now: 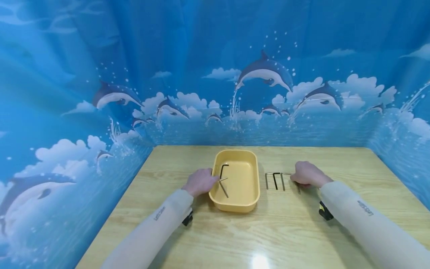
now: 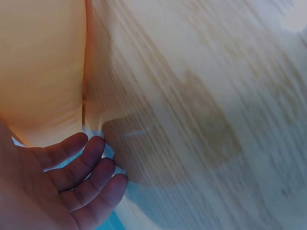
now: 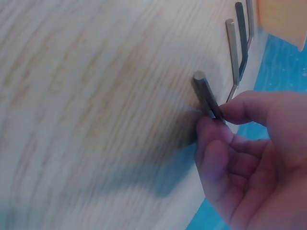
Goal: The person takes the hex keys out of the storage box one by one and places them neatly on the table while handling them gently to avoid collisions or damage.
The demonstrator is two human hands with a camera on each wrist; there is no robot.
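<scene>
My left hand (image 1: pixel 201 182) holds the left wall of a yellow plastic bin (image 1: pixel 235 207), thumb over the rim. In the left wrist view its other fingers (image 2: pixel 91 165) curl close beside the bin's outer wall. A black hex key (image 1: pixel 221 173) and a silver hex key (image 1: pixel 224 190) lie in the bin. Right of it, my right hand (image 1: pixel 309 174) pinches a dark metal hex key (image 3: pixel 207 93) between thumb and fingertips, its long arm sticking out low over the table. The short arm is hidden by the fingers.
Between the bin and my right hand, a grey hex key (image 1: pixel 267 182), a black hex key (image 1: pixel 275 182) and another grey hex key (image 1: pixel 283 183) lie in a row on the wood-grain table (image 1: pixel 285 231). A blue dolphin-print curtain (image 1: pixel 201 56) encloses the table's back and sides.
</scene>
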